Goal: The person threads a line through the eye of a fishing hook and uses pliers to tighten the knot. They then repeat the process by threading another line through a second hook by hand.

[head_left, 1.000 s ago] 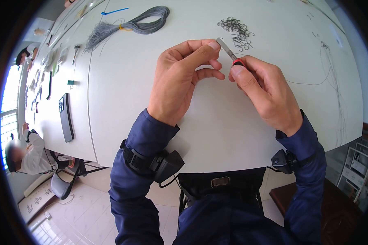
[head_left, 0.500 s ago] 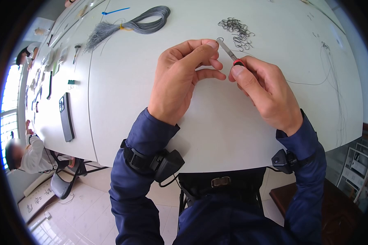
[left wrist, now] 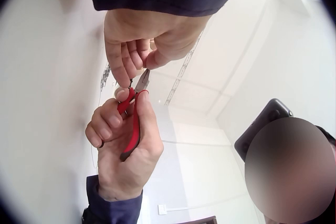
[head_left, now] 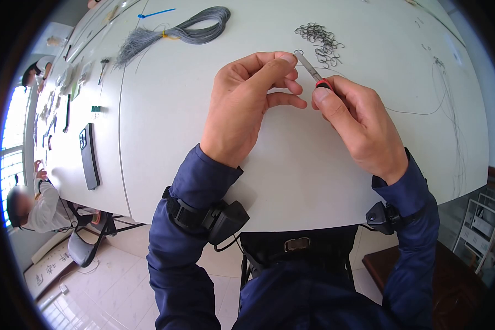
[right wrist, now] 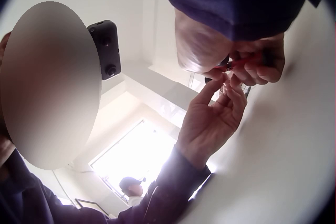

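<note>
My right hand [head_left: 363, 124] grips a small pair of pliers with red handles [left wrist: 137, 124], and their metal nose [head_left: 308, 66] points up and left. At the nose tip shows a small dark curved piece, like a fish hook [head_left: 298, 51], right at the left fingertips. My left hand [head_left: 239, 104] pinches it between thumb and index finger, which hide most of it; the other fingers are bent loosely. In the left wrist view the pliers' nose reaches the pinching fingertips. Beyond the hands a pile of dark fish hooks [head_left: 320, 44] lies on the white table [head_left: 302, 170].
A tied bundle of grey line [head_left: 203, 27] and a blue cable tie [head_left: 157, 13] lie at the back left. A black phone [head_left: 89, 157] and a green binder clip [head_left: 96, 109] are on the left. Loose thin strands [head_left: 451, 104] spread along the right. Another person [head_left: 38, 206] sits far left.
Both hands and the pliers have shifted very slightly right in the head view, keeping the same hold. A thin line shows a little more clearly beside the pliers' nose.
</note>
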The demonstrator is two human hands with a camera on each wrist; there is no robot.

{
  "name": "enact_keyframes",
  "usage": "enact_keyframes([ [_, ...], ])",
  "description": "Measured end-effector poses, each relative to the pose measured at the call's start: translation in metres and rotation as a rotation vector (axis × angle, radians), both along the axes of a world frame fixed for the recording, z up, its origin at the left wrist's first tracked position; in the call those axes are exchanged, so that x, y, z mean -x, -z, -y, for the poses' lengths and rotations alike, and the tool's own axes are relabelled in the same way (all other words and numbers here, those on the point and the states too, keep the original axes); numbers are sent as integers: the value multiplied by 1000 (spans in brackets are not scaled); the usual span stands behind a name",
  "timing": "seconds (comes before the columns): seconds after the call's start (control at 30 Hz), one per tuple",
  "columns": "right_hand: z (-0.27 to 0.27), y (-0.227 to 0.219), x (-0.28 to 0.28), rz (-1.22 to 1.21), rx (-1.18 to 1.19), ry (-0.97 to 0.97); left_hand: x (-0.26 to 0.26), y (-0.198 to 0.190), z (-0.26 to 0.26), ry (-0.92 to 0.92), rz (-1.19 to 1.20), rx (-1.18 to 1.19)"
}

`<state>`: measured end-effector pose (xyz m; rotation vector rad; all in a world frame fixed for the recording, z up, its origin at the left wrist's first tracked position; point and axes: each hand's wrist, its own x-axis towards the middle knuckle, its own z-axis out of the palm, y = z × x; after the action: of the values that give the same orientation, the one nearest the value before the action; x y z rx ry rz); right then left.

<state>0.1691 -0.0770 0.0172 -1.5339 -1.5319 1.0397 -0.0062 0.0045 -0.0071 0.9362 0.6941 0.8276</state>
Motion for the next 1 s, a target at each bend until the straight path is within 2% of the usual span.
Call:
enact_keyframes([
  [0.17, 0, -2, -1, 30, 4, -10, -1, 0, 1, -13, -13, -6],
  [0.37, 0, -1, 1, -192, -30, 98, 0, -2, 0, -36, -30, -22],
  [0.67, -3, 3, -5, -271, 91, 16, -1, -5, 2, 6, -4, -4],
  [1.0, -2, 1, -3, -257, 76, -9, 1, -3, 0, 37, 53, 39],
])
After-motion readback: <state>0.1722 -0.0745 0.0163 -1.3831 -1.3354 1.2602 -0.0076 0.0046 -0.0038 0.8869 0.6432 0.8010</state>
